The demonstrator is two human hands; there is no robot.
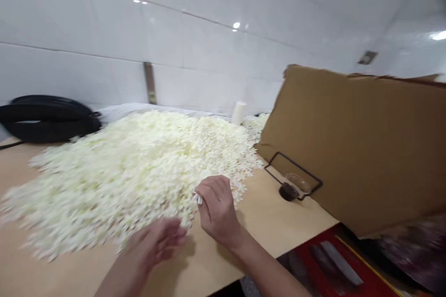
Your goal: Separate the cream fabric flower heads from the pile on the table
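Note:
A wide heap of small white flowers [139, 162] covers much of the brown tabletop [272, 218]. At the heap's front right edge, my right hand [218, 209] is closed around white flowers [198, 198], whose ends poke out by the thumb. Lower and to the left, my left hand [156, 241] hovers at the front edge of the heap, blurred by motion; its fingers are bent, and whether they hold anything is hidden.
A black bag [49, 123] lies at the left. A white cylinder [239, 112] stands behind the heap. At the right are a black wire frame with small cups [288, 191] and a large cardboard box [358, 148]. A tiled wall rises behind.

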